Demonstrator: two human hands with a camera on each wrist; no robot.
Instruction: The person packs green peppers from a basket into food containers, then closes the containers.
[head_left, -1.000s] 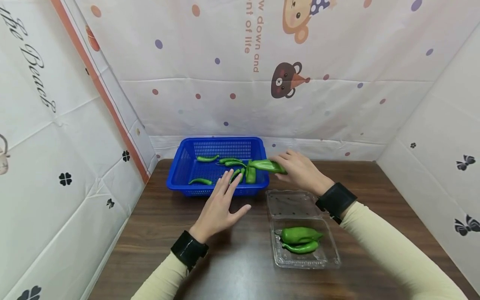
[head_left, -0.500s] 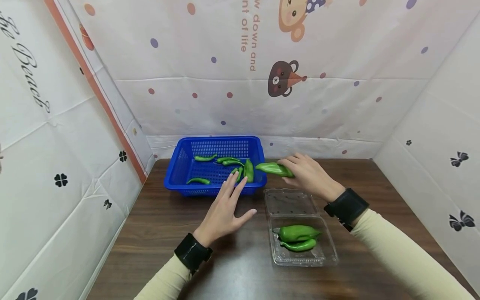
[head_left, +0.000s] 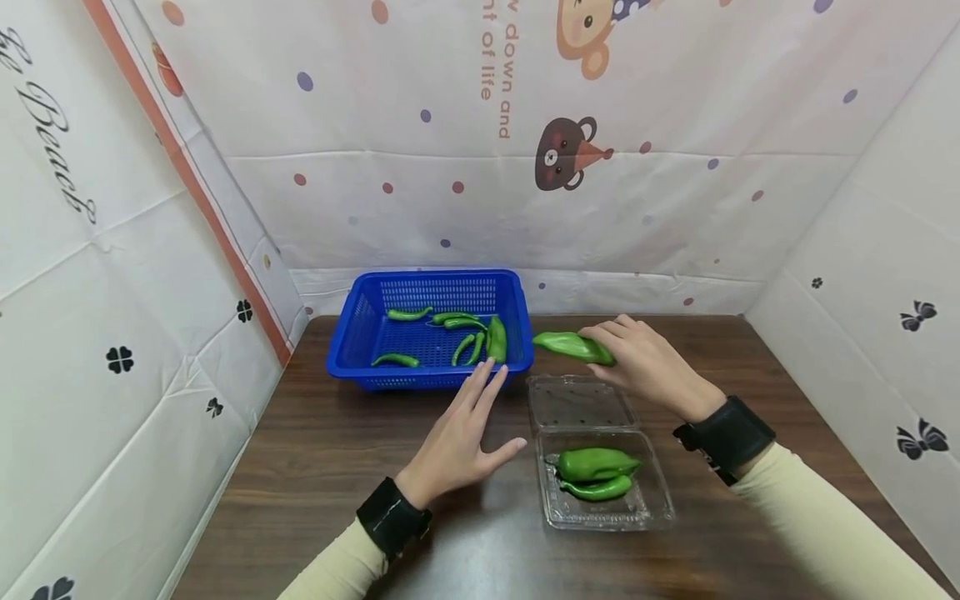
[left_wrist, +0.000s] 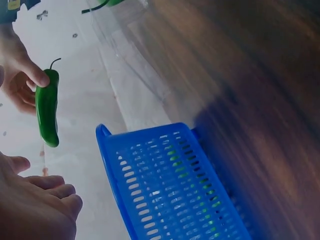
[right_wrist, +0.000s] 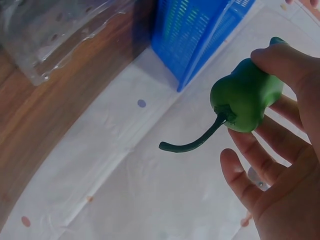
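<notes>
My right hand [head_left: 645, 362] pinches a long green pepper [head_left: 570, 345] in the air, just right of the blue basket [head_left: 360, 333] and above the open lid of a clear plastic clamshell box [head_left: 581, 404]. The right wrist view shows the pepper [right_wrist: 247, 95] stem-end on, between thumb and fingers. The left wrist view shows the same pepper [left_wrist: 47, 112] beside the basket [left_wrist: 170, 180]. My left hand [head_left: 465, 425] hovers with straight spread fingers over the table, fingertips near the basket's front rim, holding nothing. Two green peppers [head_left: 596, 471] lie in the clamshell's tray.
Several smaller green peppers [head_left: 457, 337] lie inside the basket. The dark wooden table [head_left: 315, 467] is fenced at the back and both sides by white printed sheets [head_left: 637, 217]. The clamshell stands right of centre, near me.
My right hand has carried the pepper rightward out of the basket and toward the clamshell. My left hand has slid a little right and nearer to me.
</notes>
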